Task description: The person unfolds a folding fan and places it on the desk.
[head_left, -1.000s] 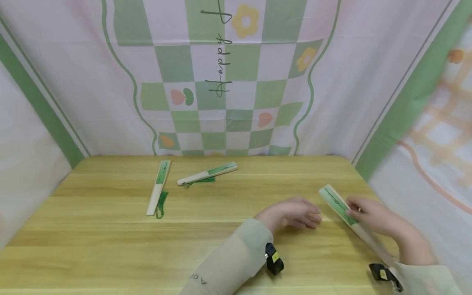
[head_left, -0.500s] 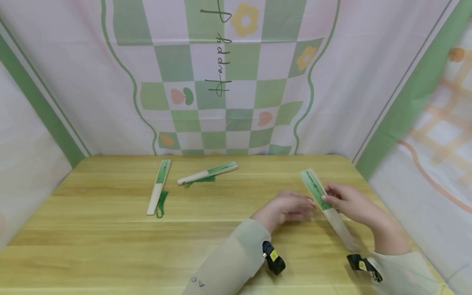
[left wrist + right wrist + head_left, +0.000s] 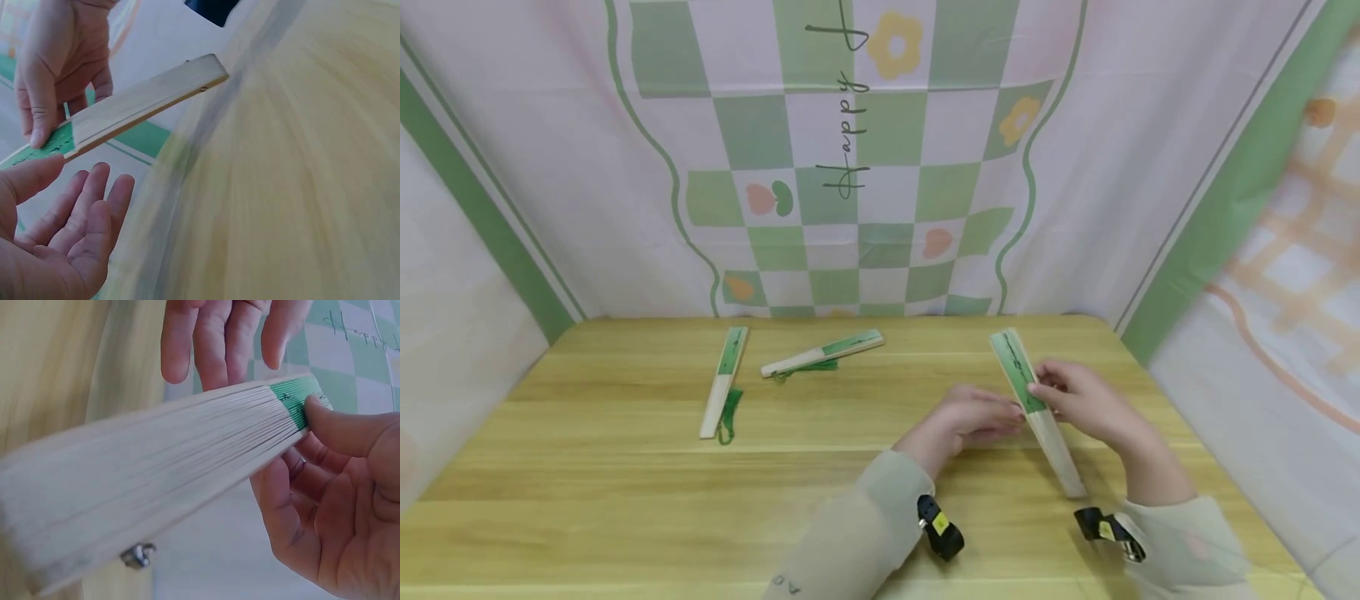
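A folded hand fan (image 3: 1054, 450), with pale wooden ribs and a green printed upper part, is held raised at the right of the head view. My right hand (image 3: 1093, 408) pinches its green part, the thumb (image 3: 337, 428) lying on the face and the other fingers behind. Close on the fan's left side is my left hand (image 3: 970, 421). In the left wrist view its fingers (image 3: 94, 212) are spread and loosely bent beneath the fan; whether the thumb touches the edge I cannot tell. A small metal ring (image 3: 139, 555) shows at the rib end.
Two more folded fans with green tassels lie on the wooden table (image 3: 625, 500): one upright at left (image 3: 722, 383), one slanted near the back edge (image 3: 823, 352). A patterned curtain (image 3: 895, 192) hangs behind the table. Each wrist wears a black strap (image 3: 942, 529).
My right hand has carried the fan leftward and slightly away from me, closer to the left hand. The left hand has shifted a little left. The two fans on the table stay put.
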A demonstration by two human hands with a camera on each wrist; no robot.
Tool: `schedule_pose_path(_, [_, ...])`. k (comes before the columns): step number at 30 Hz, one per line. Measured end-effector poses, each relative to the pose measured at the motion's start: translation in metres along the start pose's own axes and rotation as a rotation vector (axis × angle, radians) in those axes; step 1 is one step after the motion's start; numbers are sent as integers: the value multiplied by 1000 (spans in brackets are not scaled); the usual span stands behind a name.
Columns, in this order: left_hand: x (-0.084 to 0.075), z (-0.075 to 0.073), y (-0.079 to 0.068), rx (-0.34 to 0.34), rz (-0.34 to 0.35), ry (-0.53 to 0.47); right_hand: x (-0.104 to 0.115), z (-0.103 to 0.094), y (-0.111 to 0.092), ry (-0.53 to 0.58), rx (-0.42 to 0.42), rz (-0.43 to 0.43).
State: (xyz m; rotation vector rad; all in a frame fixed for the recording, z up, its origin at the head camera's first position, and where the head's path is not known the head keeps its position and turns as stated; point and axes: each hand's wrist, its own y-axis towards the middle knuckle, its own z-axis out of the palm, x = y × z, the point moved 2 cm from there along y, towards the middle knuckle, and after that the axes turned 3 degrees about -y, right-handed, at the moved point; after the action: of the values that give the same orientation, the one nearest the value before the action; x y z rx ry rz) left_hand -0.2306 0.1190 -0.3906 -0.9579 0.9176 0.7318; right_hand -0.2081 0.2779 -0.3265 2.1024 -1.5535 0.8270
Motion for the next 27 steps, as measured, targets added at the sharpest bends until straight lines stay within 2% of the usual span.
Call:
schedule_pose_path(7, [-2, -18, -4, 9, 42, 4, 11, 7, 8, 40, -12, -12])
schedule_pose_path(14, [-6, -26, -6, 10, 63, -48, 19, 14, 12, 73, 6, -24])
schedule_pose_path(20, [-10, -30, -10, -18, 88, -65, 26, 18, 17, 100, 8, -35])
schedule_pose_path(27, [-21, -42, -17, -65, 151, -43, 42, 22, 27, 119, -36, -17])
